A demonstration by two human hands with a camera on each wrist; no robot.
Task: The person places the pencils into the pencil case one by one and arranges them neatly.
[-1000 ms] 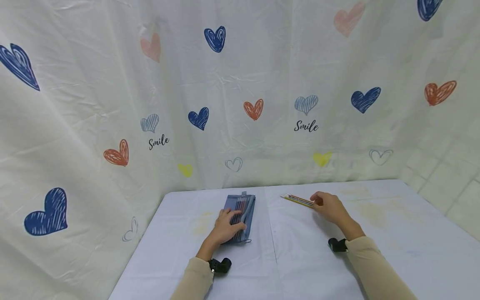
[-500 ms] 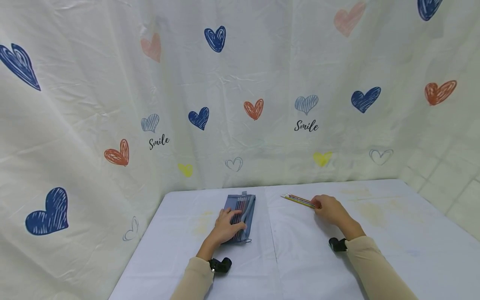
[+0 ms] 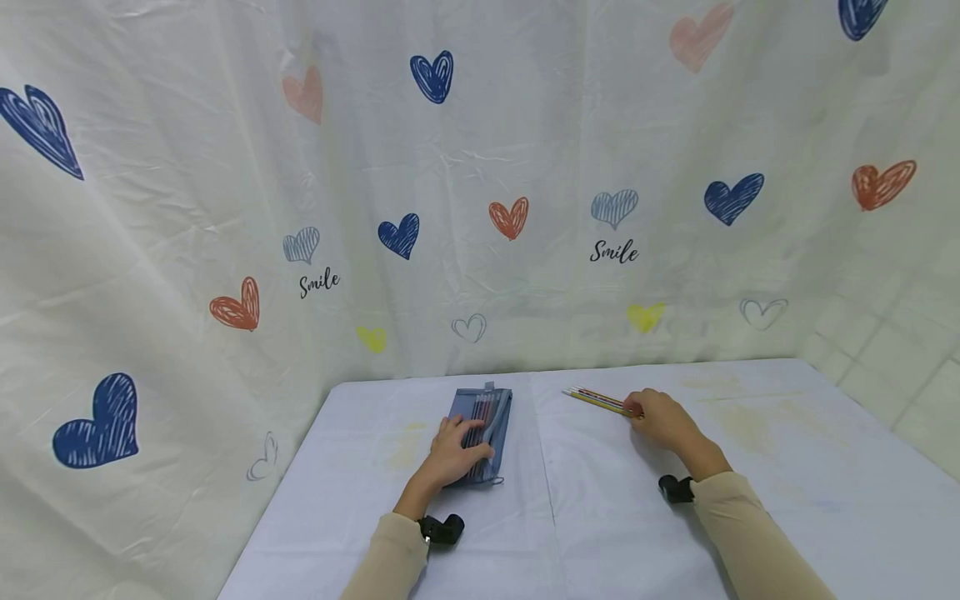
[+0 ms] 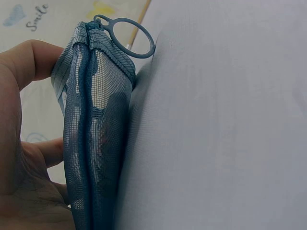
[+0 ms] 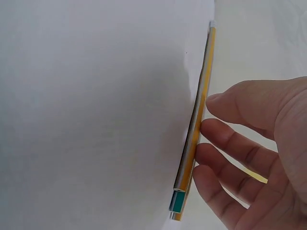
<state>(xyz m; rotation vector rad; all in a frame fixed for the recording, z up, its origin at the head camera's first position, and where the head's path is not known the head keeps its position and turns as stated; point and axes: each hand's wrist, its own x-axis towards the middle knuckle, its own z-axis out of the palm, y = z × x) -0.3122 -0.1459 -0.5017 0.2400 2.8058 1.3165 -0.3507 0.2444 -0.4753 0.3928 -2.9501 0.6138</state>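
A blue mesh pencil case (image 3: 500, 433) lies on the table, left of centre, and dark and reddish pencils show through its mesh. My left hand (image 3: 452, 454) rests on its top with spread fingers; in the left wrist view, the case (image 4: 98, 139) stands between the fingers and the white cloth, its zip running along the side. To the right, my right hand (image 3: 663, 417) has its bent fingertips and thumb on the near ends of a small bundle of pencils (image 3: 596, 401). Close up, yellow and silver stripes show on the pencils (image 5: 196, 124), which lie close along the cloth.
A white cloth with faint yellowish stains covers the table (image 3: 525, 542). Behind it hangs a pale curtain (image 3: 547, 108) printed with hearts and "Smile". From the case hangs a blue ring-shaped zip pull (image 4: 153, 48). A black camera (image 3: 442, 530) sits on the left wrist.
My right hand has dropped slightly and shifted a touch at the pencils' near ends. The pencils, the case and my left hand hold almost the same places.
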